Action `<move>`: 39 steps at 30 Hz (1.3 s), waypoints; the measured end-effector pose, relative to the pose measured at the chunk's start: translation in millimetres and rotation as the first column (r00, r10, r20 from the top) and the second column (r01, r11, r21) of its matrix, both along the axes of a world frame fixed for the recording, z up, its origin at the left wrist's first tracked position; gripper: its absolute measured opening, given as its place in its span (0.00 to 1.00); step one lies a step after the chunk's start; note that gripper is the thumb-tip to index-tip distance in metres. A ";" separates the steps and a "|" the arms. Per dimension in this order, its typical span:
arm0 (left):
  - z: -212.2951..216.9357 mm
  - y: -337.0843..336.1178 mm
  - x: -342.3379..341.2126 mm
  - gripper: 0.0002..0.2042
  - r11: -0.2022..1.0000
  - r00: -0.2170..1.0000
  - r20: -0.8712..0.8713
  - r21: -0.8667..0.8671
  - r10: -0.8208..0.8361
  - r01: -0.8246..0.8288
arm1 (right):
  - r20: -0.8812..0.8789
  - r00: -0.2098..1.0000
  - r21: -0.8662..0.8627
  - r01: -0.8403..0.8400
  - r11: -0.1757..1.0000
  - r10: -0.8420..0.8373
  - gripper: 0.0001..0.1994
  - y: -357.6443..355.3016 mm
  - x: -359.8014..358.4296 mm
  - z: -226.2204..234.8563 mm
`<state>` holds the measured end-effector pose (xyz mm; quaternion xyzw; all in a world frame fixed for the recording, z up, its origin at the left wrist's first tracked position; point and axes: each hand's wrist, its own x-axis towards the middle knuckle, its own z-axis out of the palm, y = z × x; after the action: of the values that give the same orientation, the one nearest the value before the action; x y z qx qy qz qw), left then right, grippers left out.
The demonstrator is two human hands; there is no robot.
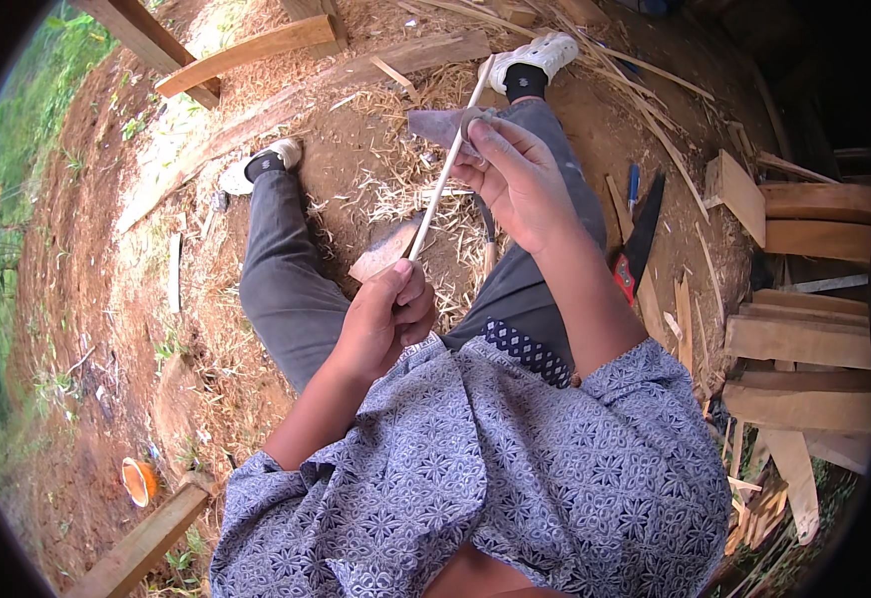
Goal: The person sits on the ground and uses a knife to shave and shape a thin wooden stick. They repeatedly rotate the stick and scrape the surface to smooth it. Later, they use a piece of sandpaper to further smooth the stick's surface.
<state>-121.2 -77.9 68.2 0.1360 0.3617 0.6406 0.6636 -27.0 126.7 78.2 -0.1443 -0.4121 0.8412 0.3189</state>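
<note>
A thin, pale, straight wooden stick (441, 189) slants upward between my two hands. Its lower end is pinched between the thumb and fingers of my left hand (390, 311). Higher up, my right hand (517, 181) grips a greyish-purple piece of sandpaper (435, 125), which is folded against the stick with my thumb pressing on it. The stick's top end pokes out beyond that hand. Below the stick, between my legs, lies a flat brownish piece (383, 253) with a dark edge; what it is I cannot tell. My right fingers partly cover the sandpaper.
To the right of my leg are a saw with a red handle (625, 276) and a blue pen (634, 183). Curved wooden boards (799, 341) are stacked at far right. Shavings (380, 189) litter the dirt. An orange container (139, 482) sits at lower left, near a wooden beam (144, 543).
</note>
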 end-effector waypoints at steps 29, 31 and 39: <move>-15.1 7.9 31.2 0.21 0.971 0.575 -0.791 0.097 0.209 -0.220 | 0.082 0.983 0.128 0.154 0.980 -0.165 0.14 -27.4 -12.5 -2.0; -9.9 8.8 31.9 0.21 0.973 0.528 -0.826 0.098 0.198 -0.211 | 0.059 0.980 0.102 0.186 0.977 -0.193 0.14 -22.7 -16.5 0.9; 5.6 15.6 18.2 0.20 0.972 0.409 -0.896 0.086 0.172 -0.220 | -0.013 0.970 0.072 0.242 0.968 -0.242 0.13 -48.1 -26.7 17.5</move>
<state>-102.9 -62.3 73.8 0.3968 0.6862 0.5346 0.2929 -53.7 78.6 95.6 -0.1797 -0.4213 0.7807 0.4250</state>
